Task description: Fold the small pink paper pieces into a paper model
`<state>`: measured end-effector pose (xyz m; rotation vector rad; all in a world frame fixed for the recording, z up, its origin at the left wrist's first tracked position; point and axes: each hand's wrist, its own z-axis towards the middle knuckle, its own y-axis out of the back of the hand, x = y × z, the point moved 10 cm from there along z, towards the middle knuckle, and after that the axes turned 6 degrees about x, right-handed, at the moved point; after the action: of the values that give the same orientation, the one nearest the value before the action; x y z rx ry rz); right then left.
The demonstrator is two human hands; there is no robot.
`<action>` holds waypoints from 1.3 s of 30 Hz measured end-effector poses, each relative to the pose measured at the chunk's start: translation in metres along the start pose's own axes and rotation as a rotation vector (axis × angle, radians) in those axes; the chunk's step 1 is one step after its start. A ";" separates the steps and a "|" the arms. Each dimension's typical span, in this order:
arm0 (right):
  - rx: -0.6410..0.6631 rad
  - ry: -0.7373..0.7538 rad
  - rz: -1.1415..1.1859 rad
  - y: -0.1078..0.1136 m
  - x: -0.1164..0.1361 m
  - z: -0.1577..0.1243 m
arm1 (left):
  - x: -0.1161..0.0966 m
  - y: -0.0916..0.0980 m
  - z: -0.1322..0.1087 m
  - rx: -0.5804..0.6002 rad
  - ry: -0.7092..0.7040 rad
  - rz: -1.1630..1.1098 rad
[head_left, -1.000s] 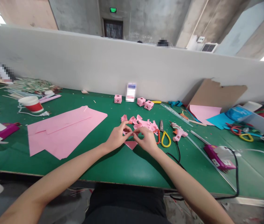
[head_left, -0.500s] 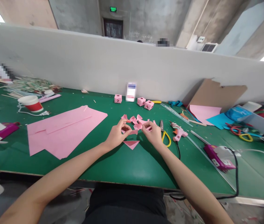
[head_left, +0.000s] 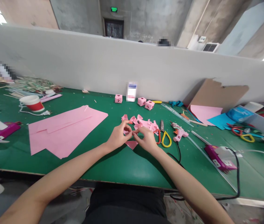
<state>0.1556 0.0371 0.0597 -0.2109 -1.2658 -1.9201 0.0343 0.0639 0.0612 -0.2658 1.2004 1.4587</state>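
Observation:
My left hand (head_left: 120, 135) and my right hand (head_left: 145, 138) meet at their fingertips above the green table. Both are pinched; a small bit of pink paper seems to show between them, mostly hidden by the fingers. Just beyond lies a heap of small folded pink paper pieces (head_left: 147, 124). A flat pink triangle (head_left: 132, 144) rests on the table below my fingertips. Right of my right hand are scissors with yellow handles (head_left: 166, 139) and a red handle (head_left: 158, 137) partly behind the hand. Pink paper cubes (head_left: 118, 99) stand farther back.
Large pink sheets (head_left: 64, 132) lie at the left, near a red and white cup (head_left: 33, 103). At the right are a pink glue gun (head_left: 179, 133) with a black cord, a purple power strip (head_left: 219, 158) and cardboard (head_left: 218, 93). A grey partition (head_left: 76, 62) stands behind.
My right hand has moved left from the pink heap to meet my left hand's fingertips. More of the heap and the red handle now show.

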 end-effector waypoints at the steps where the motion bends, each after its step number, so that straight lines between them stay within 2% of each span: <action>1: -0.009 0.001 -0.009 0.001 0.001 0.000 | 0.000 0.000 0.000 -0.003 -0.002 0.006; 8: -0.047 -0.012 -0.028 0.006 0.004 0.000 | 0.002 0.006 0.002 -0.022 0.000 -0.027; 10: -0.089 -0.009 -0.017 0.014 0.005 -0.001 | 0.009 0.015 0.006 -0.063 0.011 0.014; 13: -0.158 -0.032 0.022 0.027 0.003 -0.003 | 0.027 0.037 0.010 -0.194 0.082 0.049; 16: -0.160 -0.052 0.039 0.029 -0.001 -0.004 | 0.031 0.045 0.011 -0.238 0.092 0.009; 18: -0.137 -0.026 0.019 0.024 -0.001 -0.003 | 0.022 0.038 0.010 -0.188 0.031 -0.020; 21: -0.108 0.005 -0.018 0.016 0.000 -0.003 | 0.002 0.014 0.007 -0.028 -0.092 0.004; 22: -0.100 0.009 -0.023 0.014 0.000 -0.003 | -0.002 0.009 0.005 -0.007 -0.113 0.021; 28: -0.081 0.027 -0.019 0.012 0.002 -0.003 | -0.004 0.001 0.002 0.019 -0.139 0.104; 33: -0.054 0.039 -0.052 0.009 0.005 -0.002 | -0.012 -0.009 -0.003 0.076 -0.223 0.176; 39: -0.102 -0.005 -0.061 0.014 0.001 -0.001 | -0.014 -0.011 -0.003 0.083 -0.231 0.196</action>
<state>0.1655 0.0336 0.0697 -0.2316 -1.1905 -2.0397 0.0464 0.0510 0.0649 0.0784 1.1185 1.5559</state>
